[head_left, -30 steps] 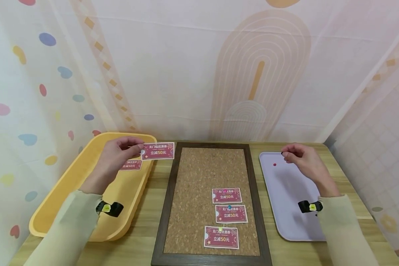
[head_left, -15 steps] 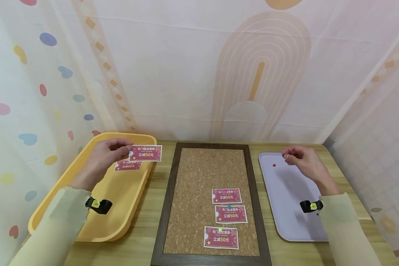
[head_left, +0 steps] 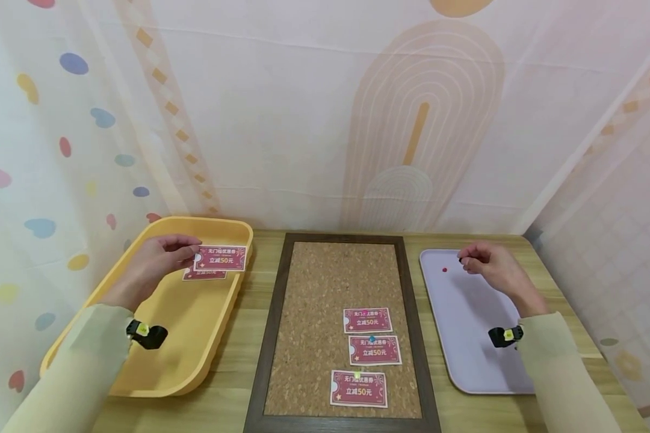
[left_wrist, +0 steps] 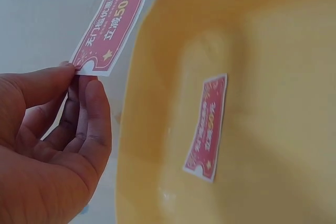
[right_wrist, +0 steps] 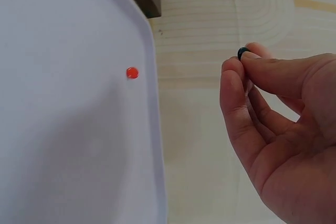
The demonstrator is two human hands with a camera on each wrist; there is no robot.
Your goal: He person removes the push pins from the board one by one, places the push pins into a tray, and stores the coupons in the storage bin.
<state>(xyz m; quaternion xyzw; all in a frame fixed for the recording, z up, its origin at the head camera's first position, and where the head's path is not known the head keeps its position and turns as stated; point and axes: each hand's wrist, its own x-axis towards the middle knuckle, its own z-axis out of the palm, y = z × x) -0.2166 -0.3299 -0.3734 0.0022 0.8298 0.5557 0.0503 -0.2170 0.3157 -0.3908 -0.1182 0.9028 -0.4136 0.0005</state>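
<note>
partly hidden — dark object pinched in right hand, coupon pinched in left hand

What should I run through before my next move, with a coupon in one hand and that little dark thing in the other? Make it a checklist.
1. Coupon pinched at its end in your left hand: ok.
2. Dark piece between the thumb and fingers of your right hand: ok.
3. Sharp point on the dark piece: cannot tell, your fingers cover most of it.
4. Bare space on the board: ok, left of and beyond its three coupons.
5. Held coupon over the board: not ok, it's by the yellow tray.
</note>
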